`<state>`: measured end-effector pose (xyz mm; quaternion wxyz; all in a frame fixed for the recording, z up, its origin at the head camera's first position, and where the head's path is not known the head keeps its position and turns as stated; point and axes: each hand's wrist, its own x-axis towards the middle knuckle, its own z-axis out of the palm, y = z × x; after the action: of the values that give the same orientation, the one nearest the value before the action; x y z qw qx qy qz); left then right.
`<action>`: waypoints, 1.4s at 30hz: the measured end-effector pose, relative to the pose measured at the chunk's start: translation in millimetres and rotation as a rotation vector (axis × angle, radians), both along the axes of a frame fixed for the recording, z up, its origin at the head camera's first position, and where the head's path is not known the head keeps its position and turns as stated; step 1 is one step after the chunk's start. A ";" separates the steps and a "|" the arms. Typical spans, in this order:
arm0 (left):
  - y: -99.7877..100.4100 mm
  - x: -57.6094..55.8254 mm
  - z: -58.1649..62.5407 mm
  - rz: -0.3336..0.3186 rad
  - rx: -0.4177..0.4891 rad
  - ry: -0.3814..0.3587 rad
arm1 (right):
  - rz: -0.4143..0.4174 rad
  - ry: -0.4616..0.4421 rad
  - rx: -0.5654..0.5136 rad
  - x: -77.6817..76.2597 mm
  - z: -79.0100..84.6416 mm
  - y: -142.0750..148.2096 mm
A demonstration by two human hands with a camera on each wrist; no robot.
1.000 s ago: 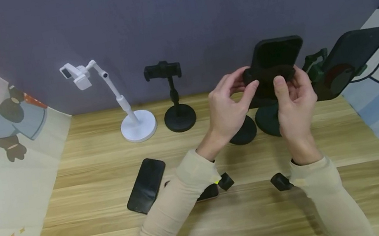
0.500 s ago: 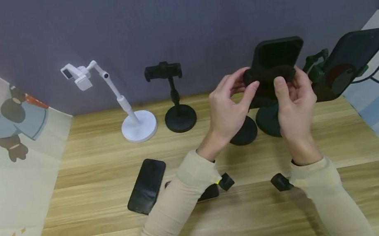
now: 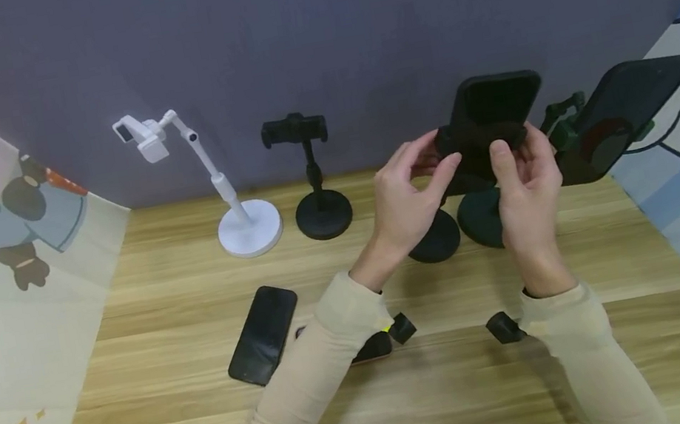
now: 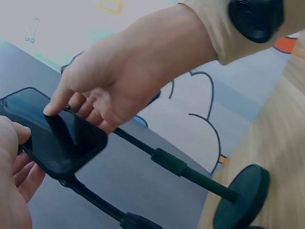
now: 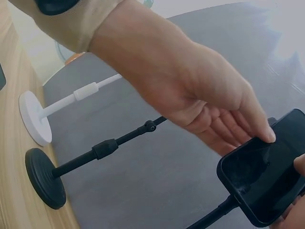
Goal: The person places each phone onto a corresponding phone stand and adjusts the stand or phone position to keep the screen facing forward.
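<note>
Both hands hold a black smartphone (image 3: 500, 99) that sits upright on a black phone stand, whose round base (image 3: 435, 237) rests on the table. My left hand (image 3: 406, 201) pinches the phone's left edge, thumb in front and fingers behind. At the opposite edge my right hand (image 3: 530, 202) has its thumb against the dark screen, fingers curled behind. In the left wrist view, the stand's pole (image 4: 95, 198) runs down from the phone. Most of the clamp behind the phone is hidden. Just right of the right hand, another smartphone (image 3: 623, 112) is mounted on a dark green stand (image 3: 481, 218).
A white phone stand (image 3: 249, 227) and a smaller black one (image 3: 323, 213), both with bare clamps, stand at the back left. One smartphone (image 3: 264, 335) lies on the table (image 3: 166, 421); another phone (image 3: 372, 347) is partly under the left forearm. A grey panel (image 3: 312, 44) rises behind.
The head view has shifted very slightly. Both hands keep the same hold on the phone, with no other visible change.
</note>
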<state>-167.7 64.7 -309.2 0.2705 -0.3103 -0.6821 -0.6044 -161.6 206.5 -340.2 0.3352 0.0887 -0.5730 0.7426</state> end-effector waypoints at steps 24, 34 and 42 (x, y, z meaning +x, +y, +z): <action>-19.2 9.8 -47.6 0.020 -0.087 -0.048 | 0.138 -0.112 0.116 7.9 -52.2 -9.7; -39.8 19.3 -73.7 0.008 -0.210 -0.146 | 0.195 -0.152 0.262 12.0 -76.0 -21.3; -62.5 12.1 -115.8 -0.028 -0.367 -0.195 | 0.258 -0.206 0.351 16.9 -93.4 -32.3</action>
<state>-155.6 2.3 -425.0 0.1336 -0.3039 -0.7991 -0.5012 -144.7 174.2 -433.6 0.1569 0.1421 -0.7085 0.6733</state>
